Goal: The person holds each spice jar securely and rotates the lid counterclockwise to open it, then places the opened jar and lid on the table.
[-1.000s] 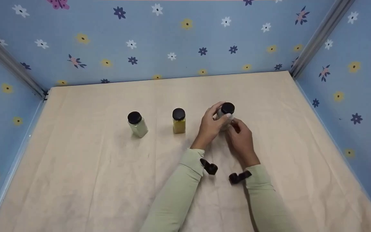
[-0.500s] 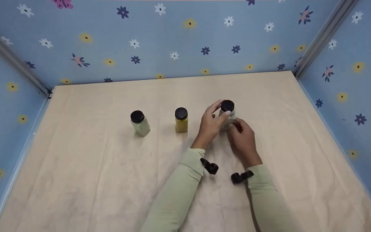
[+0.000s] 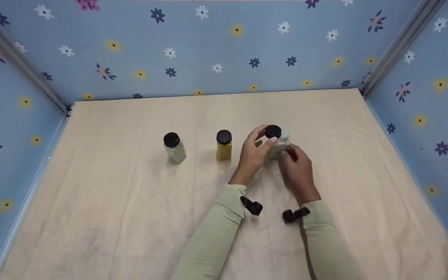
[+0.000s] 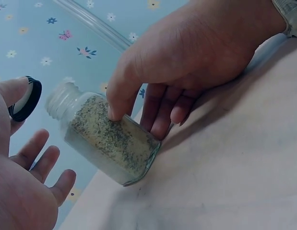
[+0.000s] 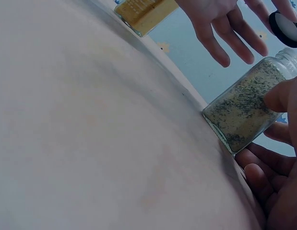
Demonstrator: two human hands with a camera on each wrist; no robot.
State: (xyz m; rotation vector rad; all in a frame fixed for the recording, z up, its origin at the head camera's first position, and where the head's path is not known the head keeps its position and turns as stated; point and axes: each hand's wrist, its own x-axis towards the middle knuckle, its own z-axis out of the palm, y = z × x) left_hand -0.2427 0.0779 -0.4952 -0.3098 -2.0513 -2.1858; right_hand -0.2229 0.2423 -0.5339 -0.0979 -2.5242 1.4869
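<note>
My left hand (image 3: pixel 253 153) pinches a black screw lid (image 3: pixel 273 131) between thumb and finger; its other fingers are spread. The lid is off, held just beside the open mouth of a clear glass spice jar (image 4: pixel 112 136), and its pale inside shows in the left wrist view. Dried green herb flakes in a pale mix fill much of that jar. My right hand (image 3: pixel 300 169) grips the jar low down, thumb on the near face. The jar's base appears to rest on the cloth. Bare threads show at its neck in both wrist views.
To the left stand two capped jars: one with yellow contents (image 3: pixel 224 151), and farther left one with pale green contents (image 3: pixel 176 151). A beige cloth (image 3: pixel 150 217) covers the table. Flower-patterned blue walls (image 3: pixel 193 42) close off the back and sides.
The black lid has come off the jar and shifted left in my left hand, uncovering the mouth. My right hand keeps its hold on the jar. The head view has shifted slightly.
</note>
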